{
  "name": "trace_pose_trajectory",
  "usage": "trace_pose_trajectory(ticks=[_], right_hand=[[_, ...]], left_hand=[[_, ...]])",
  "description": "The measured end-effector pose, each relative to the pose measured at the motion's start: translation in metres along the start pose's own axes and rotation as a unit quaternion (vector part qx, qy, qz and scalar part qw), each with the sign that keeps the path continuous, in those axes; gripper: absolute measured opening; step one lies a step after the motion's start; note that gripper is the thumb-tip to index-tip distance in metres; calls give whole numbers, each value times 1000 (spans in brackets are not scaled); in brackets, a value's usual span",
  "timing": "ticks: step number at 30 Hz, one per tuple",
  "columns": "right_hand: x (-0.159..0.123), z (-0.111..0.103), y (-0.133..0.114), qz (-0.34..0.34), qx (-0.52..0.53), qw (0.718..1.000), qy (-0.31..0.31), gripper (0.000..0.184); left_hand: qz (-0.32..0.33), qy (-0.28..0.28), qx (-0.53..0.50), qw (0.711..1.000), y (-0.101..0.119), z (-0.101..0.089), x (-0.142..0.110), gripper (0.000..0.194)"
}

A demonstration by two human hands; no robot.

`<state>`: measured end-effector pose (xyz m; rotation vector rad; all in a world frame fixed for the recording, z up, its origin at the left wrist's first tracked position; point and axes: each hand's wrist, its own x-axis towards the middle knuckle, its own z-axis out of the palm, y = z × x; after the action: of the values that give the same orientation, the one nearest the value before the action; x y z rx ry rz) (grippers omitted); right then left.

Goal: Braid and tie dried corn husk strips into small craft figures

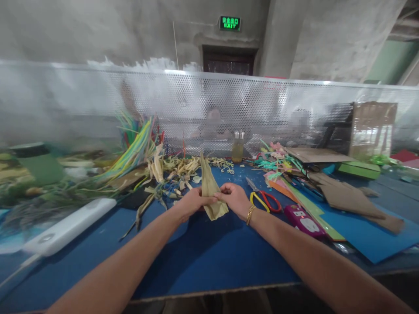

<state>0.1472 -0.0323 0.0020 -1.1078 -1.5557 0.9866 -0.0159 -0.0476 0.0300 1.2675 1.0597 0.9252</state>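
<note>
Both my hands meet over the blue table (203, 257), pinching a dried, pale yellow-green husk leaf (209, 187). The leaf stands upright, pointed tip up, its wide lower end hanging below my fingers. My left hand (193, 201) grips its left edge with closed fingers. My right hand (234, 196), with a gold bracelet at the wrist, is closed on its right edge. Just right of that hand lie scissors (263, 198) with yellow and red handles.
Loose husk scraps (176, 170) and coloured strips (137, 148) pile at the back left. A white oblong device (68, 226) lies at the left. A small jar (238, 147), paper cut-outs, cardboard (347, 196) and a pink box (303, 220) sit to the right. A perforated metal screen (294, 109) backs the table.
</note>
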Motion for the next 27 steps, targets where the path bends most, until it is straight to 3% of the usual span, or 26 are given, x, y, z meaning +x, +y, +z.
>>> trace_pose_trajectory(ticks=[8, 19, 27], right_hand=[[-3, -5, -11, 64, 29, 997, -40, 12], [-2, -3, -4, 19, -42, 999, -25, 10], [-1, -4, -5, 28, -32, 998, -41, 10]], left_hand=[[44, 69, 46, 996, 1, -4, 4, 34], [49, 70, 51, 995, -6, 0, 7, 31], [46, 65, 36, 996, -4, 1, 5, 30]])
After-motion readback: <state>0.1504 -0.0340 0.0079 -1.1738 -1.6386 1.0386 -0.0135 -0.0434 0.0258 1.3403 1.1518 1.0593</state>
